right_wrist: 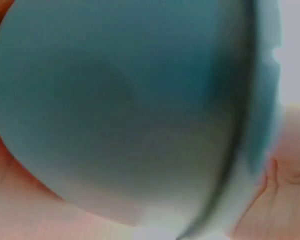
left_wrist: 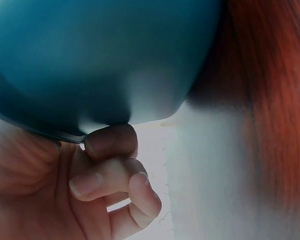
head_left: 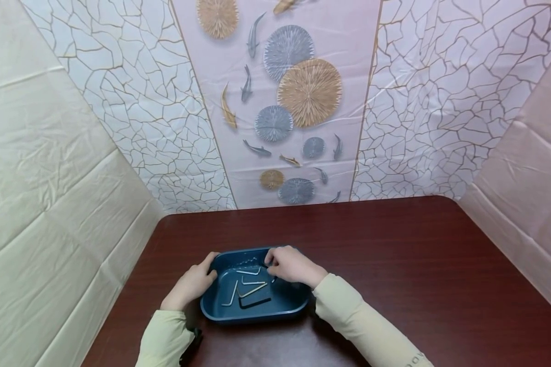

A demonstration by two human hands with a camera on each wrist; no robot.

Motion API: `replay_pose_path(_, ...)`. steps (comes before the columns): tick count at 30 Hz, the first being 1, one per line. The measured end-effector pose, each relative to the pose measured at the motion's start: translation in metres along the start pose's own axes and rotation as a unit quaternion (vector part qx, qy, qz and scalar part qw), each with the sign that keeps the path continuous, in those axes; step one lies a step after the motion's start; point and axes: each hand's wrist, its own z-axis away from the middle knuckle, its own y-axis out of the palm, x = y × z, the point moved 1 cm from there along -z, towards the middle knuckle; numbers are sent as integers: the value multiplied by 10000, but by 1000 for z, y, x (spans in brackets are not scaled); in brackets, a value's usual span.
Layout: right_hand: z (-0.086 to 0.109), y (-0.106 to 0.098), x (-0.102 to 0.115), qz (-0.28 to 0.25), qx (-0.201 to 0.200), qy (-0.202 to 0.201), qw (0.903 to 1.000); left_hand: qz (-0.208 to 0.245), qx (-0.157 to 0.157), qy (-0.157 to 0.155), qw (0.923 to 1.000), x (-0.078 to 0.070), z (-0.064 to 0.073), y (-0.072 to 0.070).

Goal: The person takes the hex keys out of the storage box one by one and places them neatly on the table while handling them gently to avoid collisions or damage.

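Observation:
A blue tray (head_left: 225, 320) rests on the table with several L-shaped hex keys in it. Most are silvery, such as the hex key at the left (head_left: 231, 294); a black hex key (head_left: 255, 303) lies nearest the front. My left hand (head_left: 190, 285) grips the tray's left end, thumb over the rim and curled fingers against the outside wall, as the left wrist view (left_wrist: 115, 170) also shows. Over the tray's right half, my right hand (head_left: 292, 265) reaches in with curled fingers, pinching a mostly hidden hex key; a small end shows below the fingers. The tray's outer wall (right_wrist: 115, 100) fills the right wrist view.
The dark red-brown table (head_left: 395, 265) extends behind the tray and to its right. A patterned cloth (head_left: 298, 153) hangs along the back edge, with pale cloth walls at both sides. A dark strap (head_left: 192, 346) shows by the left sleeve.

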Motion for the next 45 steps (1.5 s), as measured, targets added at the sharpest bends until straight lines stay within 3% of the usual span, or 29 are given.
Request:
replay_pose_path(10,12,-21,-7,-450,-301,170,9984,-334,-131,35,9994,-2,1,0)
replay_pose_path(16,19,-31,-18,-266,-692,257,9969,-324,-109,-55,9994,-3,2,1)
replay_pose_path(28,36,-51,-58,-615,-1375,1073,9828,-337,-136,35,9993,-3,2,0)
replay_pose_path(37,50,-61,-85,-821,-1523,1384,9751,-380,-125,-16,9992,-3,0,1)
replay_pose_path(45,56,-53,-103,-1014,-1473,1848,9664,-427,-124,-27,9990,-3,1,1)
